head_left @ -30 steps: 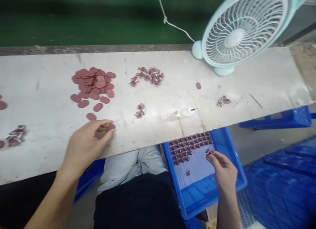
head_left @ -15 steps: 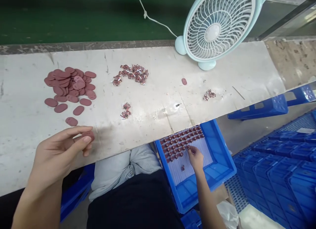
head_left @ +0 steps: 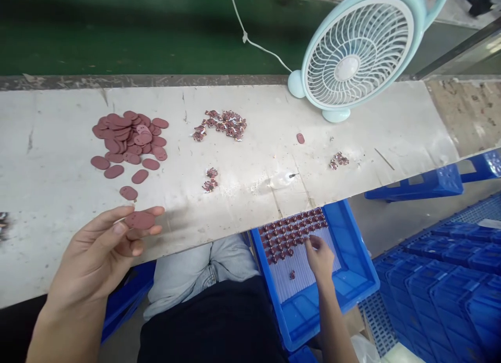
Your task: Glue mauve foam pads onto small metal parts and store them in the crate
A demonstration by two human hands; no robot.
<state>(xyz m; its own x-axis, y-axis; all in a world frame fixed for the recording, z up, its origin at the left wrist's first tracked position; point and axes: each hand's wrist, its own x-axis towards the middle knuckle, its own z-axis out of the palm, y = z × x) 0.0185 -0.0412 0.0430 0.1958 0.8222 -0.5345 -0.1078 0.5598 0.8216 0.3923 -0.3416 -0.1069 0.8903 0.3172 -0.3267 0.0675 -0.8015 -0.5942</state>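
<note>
My left hand [head_left: 99,248] pinches a flat reddish-brown oval piece [head_left: 140,220] between thumb and fingers, just above the table's near edge. A pile of similar ovals [head_left: 125,136] lies beyond it. My right hand [head_left: 320,258] reaches down into a blue crate [head_left: 291,334], fingers bent together at the end of a row of small brown figures [head_left: 289,227]. What its fingertips hold, if anything, is too small to make out. One loose figure [head_left: 292,275] lies apart on the crate's pale ribbed floor.
On the white table [head_left: 242,206] are a cluster of small brown parts [head_left: 227,124], smaller groups [head_left: 210,180] [head_left: 338,160], a single oval [head_left: 300,138] and a clear dark-tipped bottle [head_left: 282,180]. A light-blue fan [head_left: 347,68] stands behind. Stacked blue crates [head_left: 438,295] are at right.
My left hand has turned the oval so its flat face shows more fully. My right hand has shifted slightly right along the row. The whole view has moved a little.
</note>
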